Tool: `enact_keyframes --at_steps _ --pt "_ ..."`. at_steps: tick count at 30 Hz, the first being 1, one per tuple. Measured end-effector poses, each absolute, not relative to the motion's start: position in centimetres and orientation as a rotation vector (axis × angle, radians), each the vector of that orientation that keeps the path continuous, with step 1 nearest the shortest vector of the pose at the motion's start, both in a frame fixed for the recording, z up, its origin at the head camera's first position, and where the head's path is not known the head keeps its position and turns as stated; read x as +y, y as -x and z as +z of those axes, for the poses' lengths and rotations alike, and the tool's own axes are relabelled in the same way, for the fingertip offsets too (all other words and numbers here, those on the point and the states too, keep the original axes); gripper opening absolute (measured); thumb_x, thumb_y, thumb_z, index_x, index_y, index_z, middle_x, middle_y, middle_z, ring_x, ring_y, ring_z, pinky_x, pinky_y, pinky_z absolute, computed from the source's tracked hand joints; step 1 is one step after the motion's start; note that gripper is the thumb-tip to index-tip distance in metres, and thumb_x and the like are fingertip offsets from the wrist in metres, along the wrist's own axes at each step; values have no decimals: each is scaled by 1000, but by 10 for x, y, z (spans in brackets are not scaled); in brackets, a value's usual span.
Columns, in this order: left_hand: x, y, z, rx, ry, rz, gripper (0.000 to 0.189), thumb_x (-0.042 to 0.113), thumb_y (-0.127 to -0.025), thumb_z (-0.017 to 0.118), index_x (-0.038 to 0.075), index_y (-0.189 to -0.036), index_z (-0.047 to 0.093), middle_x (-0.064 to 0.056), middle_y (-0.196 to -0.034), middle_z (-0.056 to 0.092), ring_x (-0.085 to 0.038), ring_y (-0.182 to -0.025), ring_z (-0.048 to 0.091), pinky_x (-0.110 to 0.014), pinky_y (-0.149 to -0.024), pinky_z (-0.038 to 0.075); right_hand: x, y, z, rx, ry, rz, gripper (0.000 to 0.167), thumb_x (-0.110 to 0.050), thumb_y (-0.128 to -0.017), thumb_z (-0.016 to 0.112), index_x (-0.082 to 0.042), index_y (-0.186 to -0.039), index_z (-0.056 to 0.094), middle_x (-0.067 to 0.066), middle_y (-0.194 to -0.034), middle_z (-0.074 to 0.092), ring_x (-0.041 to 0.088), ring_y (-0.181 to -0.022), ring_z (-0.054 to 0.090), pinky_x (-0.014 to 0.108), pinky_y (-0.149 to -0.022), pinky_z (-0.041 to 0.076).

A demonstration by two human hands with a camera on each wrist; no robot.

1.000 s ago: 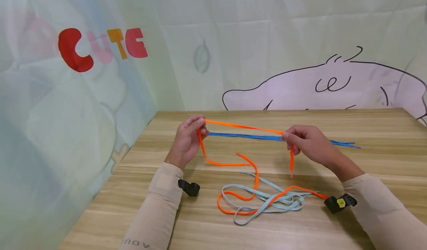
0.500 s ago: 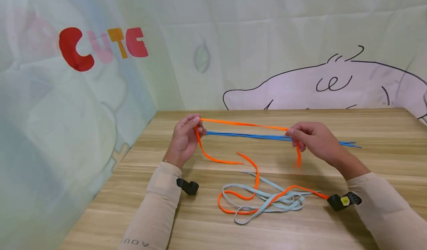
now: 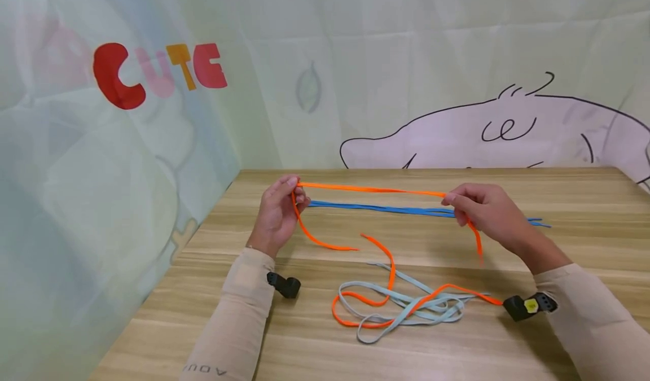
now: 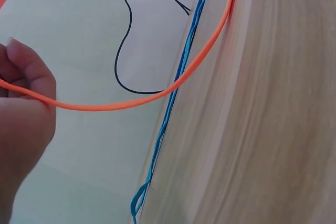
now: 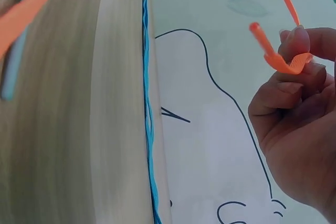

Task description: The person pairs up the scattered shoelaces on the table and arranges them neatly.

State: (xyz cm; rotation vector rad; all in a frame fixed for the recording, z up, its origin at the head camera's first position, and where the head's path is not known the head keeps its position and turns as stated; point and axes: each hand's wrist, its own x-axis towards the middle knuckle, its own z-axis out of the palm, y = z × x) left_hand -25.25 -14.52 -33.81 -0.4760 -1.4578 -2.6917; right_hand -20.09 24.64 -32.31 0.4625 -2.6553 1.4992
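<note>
An orange shoelace point(image 3: 370, 189) is stretched nearly level between both hands above the table. My left hand point(image 3: 276, 214) pinches it between thumb and fingers, and one tail hangs down and curves right. Toward the other end my right hand point(image 3: 487, 211) pinches the lace, with a short tail dangling below the fingers; the right wrist view shows that tail point(image 5: 283, 66) curling out toward the camera. Behind the hands a blue shoelace point(image 3: 381, 207), laid in several strands, runs across the table, partly hidden by the right hand.
Nearer on the wooden table point(image 3: 315, 347) lies a loosely looped pale blue shoelace point(image 3: 437, 313). A second orange shoelace point(image 3: 391, 268) tangles across it. Printed fabric point(image 3: 284, 104) hangs behind and to the left of the table.
My hands have drawn apart, the left slightly left and the right to the right. The stretch of orange shoelace between them is longer. The laces on the table have stayed put.
</note>
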Motion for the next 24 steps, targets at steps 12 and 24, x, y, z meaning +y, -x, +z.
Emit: enact_keyframes --at_steps 12,24 --pt "-149 253 -348 -1413 470 -2737 14 6 -98 57 9 -87 65 0 -75 62 -14 -68 55 -29 -75 49 259 200 -323 -2693 -532 1414 34 -38 -105 52 -8 -97 67 12 -72 58 29 -70 52 34 -57 43" --pt "-163 254 -341 -1623 605 -2688 15 2 -101 53 5 -95 66 -4 -83 62 -15 -77 57 -26 -77 51 268 196 -327 -2712 -518 1406 26 -27 -105 55 -4 -105 67 11 -79 61 22 -60 52 30 -57 47"
